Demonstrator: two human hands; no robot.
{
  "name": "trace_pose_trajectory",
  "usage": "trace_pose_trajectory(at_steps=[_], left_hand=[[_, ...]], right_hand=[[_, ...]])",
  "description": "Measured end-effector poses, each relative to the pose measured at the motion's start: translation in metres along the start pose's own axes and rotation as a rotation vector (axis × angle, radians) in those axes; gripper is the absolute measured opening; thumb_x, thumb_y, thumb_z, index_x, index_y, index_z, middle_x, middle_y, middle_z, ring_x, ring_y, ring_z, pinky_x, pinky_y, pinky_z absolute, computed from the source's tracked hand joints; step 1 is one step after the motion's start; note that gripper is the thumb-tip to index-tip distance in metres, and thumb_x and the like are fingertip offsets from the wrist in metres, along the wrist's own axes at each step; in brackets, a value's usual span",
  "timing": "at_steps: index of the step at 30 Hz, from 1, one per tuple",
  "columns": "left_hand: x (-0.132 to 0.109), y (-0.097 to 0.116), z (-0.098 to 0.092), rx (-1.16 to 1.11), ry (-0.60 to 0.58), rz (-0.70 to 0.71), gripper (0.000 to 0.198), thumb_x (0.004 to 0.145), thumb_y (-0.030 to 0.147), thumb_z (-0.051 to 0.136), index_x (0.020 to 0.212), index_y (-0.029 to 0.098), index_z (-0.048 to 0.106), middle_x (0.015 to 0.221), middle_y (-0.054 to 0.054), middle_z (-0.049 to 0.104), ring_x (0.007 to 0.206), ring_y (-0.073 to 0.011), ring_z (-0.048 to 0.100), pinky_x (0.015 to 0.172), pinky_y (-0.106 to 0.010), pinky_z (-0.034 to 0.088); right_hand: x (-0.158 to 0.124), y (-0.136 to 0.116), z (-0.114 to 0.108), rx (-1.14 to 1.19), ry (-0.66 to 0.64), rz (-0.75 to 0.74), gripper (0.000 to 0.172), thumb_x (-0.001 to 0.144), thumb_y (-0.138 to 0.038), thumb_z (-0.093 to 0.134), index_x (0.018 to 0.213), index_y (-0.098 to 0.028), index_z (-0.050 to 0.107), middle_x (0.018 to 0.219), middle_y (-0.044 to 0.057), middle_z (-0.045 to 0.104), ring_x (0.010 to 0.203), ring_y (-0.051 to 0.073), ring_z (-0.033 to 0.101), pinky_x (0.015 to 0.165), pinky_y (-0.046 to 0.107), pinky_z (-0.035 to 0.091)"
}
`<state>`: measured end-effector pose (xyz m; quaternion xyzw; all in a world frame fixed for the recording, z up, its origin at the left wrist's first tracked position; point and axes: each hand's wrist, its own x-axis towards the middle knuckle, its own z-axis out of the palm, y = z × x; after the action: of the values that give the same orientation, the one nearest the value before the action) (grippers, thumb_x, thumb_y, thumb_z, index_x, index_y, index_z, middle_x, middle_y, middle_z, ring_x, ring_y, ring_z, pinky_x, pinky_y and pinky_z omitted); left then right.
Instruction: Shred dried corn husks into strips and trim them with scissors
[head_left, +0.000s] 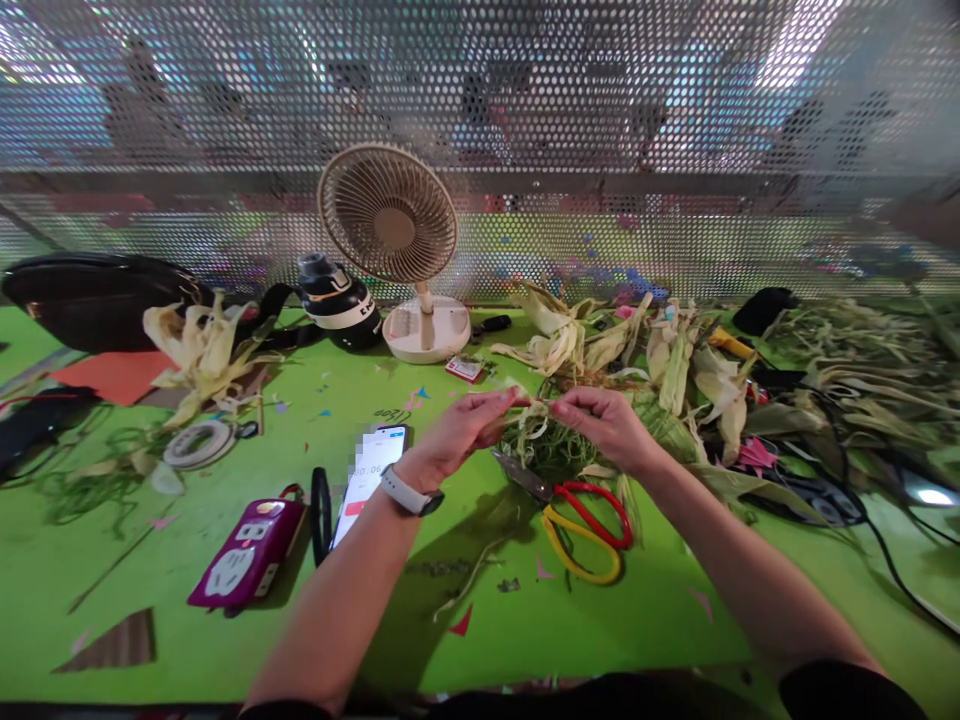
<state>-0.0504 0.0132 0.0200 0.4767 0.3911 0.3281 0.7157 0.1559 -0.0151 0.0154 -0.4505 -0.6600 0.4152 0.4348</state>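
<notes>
holding a pale strip (535, 406) above the green table (675, 640), stretched between two hands and just over a clump of green shreds (551, 455). pinching its left end between thumb and fingers with the left hand (469, 428); pinching its right end likewise with the right hand (604, 428), fingers curled inward. cannot tell the strip's full length, hidden partly in both grips. wearing a watch (409, 490) with a pale band on the left wrist.

just below the hands, can see scissors (559, 491), lying on the table with one red and one yellow handle, blades pointing away and leftward, close to the shreds. beside the left forearm, can make out a phone (367, 475), partly covered by the arm, then a black loop (321, 515) and a purple box (249, 555) farther left. nearer the front edge, can see a red scrap (462, 622).

behind, can see a fan (394, 228) upright on its round base, and just left of it a bottle (341, 305). at far left, can see a bag (105, 300), an orange sheet (105, 378) in front of it, and a roll of tape (199, 443) nearer. to the right, can see a heap of husks (667, 365). at the back, can see a mesh screen (525, 150) and blurred shapes through its holes.
</notes>
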Motion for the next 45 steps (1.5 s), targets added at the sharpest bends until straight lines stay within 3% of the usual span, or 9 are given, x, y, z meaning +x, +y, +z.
trace_pose_trajectory(at_steps=[2, 4, 7, 9, 13, 18, 22, 33, 45], left_hand=[[-0.002, 0.002, -0.005, 0.046, -0.068, -0.019, 0.043, 0.077, 0.053, 0.063, 0.099, 0.018, 0.075, 0.037, 0.004, 0.041, 0.039, -0.0088, 0.038, 0.045, -0.025, 0.033], [-0.004, 0.004, -0.004, 0.116, -0.103, 0.04, 0.04, 0.077, 0.051, 0.063, 0.103, 0.021, 0.073, 0.049, 0.001, 0.054, 0.054, -0.0126, 0.053, 0.055, -0.026, 0.042], [-0.008, 0.007, 0.006, 0.269, -0.006, 0.188, 0.029, 0.076, 0.042, 0.067, 0.098, 0.025, 0.074, 0.088, -0.003, 0.071, 0.094, -0.0175, 0.06, 0.083, -0.027, 0.045], [-0.01, 0.008, 0.014, 0.315, 0.056, 0.215, 0.027, 0.078, 0.041, 0.064, 0.095, 0.024, 0.074, 0.097, -0.002, 0.071, 0.099, -0.0192, 0.059, 0.086, -0.029, 0.044], [-0.007, 0.001, 0.022, 0.288, 0.092, 0.14, 0.029, 0.075, 0.041, 0.066, 0.092, 0.019, 0.072, 0.086, -0.002, 0.07, 0.082, -0.0173, 0.06, 0.072, -0.027, 0.046], [0.002, -0.012, 0.024, -0.052, 0.21, 0.131, 0.026, 0.066, 0.037, 0.074, 0.084, 0.019, 0.074, 0.091, -0.003, 0.073, 0.092, -0.0186, 0.061, 0.084, -0.029, 0.045], [0.004, -0.013, 0.024, -0.206, 0.176, 0.073, 0.024, 0.062, 0.032, 0.077, 0.082, 0.018, 0.075, 0.09, -0.003, 0.073, 0.084, -0.0151, 0.062, 0.079, -0.026, 0.045], [0.005, -0.014, 0.023, -0.068, 0.096, 0.092, 0.027, 0.064, 0.031, 0.077, 0.087, 0.018, 0.073, 0.074, 0.0, 0.068, 0.066, -0.0094, 0.055, 0.06, -0.021, 0.038], [0.003, -0.014, 0.031, -0.025, 0.126, 0.103, 0.026, 0.063, 0.038, 0.075, 0.064, 0.015, 0.062, 0.051, 0.006, 0.044, 0.047, -0.005, 0.033, 0.046, -0.024, 0.017]], right_hand=[[0.0, 0.0, -0.001, 0.005, -0.007, 0.006, 0.03, 0.083, -0.044, 0.059, 0.071, -0.017, 0.063, 0.062, -0.002, 0.051, 0.058, 0.01, 0.043, 0.056, 0.023, 0.033], [-0.001, -0.002, 0.0, 0.021, -0.047, 0.007, 0.03, 0.084, -0.044, 0.058, 0.072, -0.017, 0.063, 0.064, -0.002, 0.052, 0.059, 0.01, 0.044, 0.056, 0.023, 0.033], [-0.002, -0.004, 0.003, 0.025, -0.099, 0.005, 0.029, 0.086, -0.043, 0.055, 0.075, -0.017, 0.061, 0.067, -0.002, 0.053, 0.062, 0.01, 0.045, 0.058, 0.023, 0.034], [-0.003, -0.004, 0.005, -0.005, -0.122, -0.004, 0.029, 0.088, -0.042, 0.053, 0.076, -0.017, 0.06, 0.069, -0.001, 0.053, 0.065, 0.011, 0.045, 0.06, 0.023, 0.034], [-0.003, -0.003, 0.005, -0.084, -0.122, -0.023, 0.029, 0.091, -0.04, 0.049, 0.076, -0.017, 0.055, 0.07, -0.002, 0.05, 0.067, 0.011, 0.044, 0.062, 0.023, 0.034], [-0.003, 0.0, 0.004, -0.046, -0.141, 0.061, 0.033, 0.093, -0.046, 0.043, 0.074, -0.019, 0.047, 0.062, -0.005, 0.043, 0.056, 0.009, 0.04, 0.054, 0.023, 0.033], [-0.001, 0.002, 0.002, -0.021, -0.169, 0.086, 0.037, 0.092, -0.05, 0.043, 0.071, -0.019, 0.046, 0.062, -0.004, 0.047, 0.056, 0.009, 0.042, 0.055, 0.023, 0.034], [0.001, -0.003, -0.003, 0.097, -0.184, 0.133, 0.034, 0.086, -0.05, 0.053, 0.075, -0.018, 0.051, 0.061, -0.006, 0.036, 0.054, 0.008, 0.028, 0.05, 0.023, 0.023], [-0.001, 0.0, 0.001, -0.095, -0.172, 0.045, 0.025, 0.09, -0.04, 0.049, 0.079, -0.018, 0.053, 0.069, -0.003, 0.045, 0.062, 0.01, 0.039, 0.056, 0.023, 0.031]])
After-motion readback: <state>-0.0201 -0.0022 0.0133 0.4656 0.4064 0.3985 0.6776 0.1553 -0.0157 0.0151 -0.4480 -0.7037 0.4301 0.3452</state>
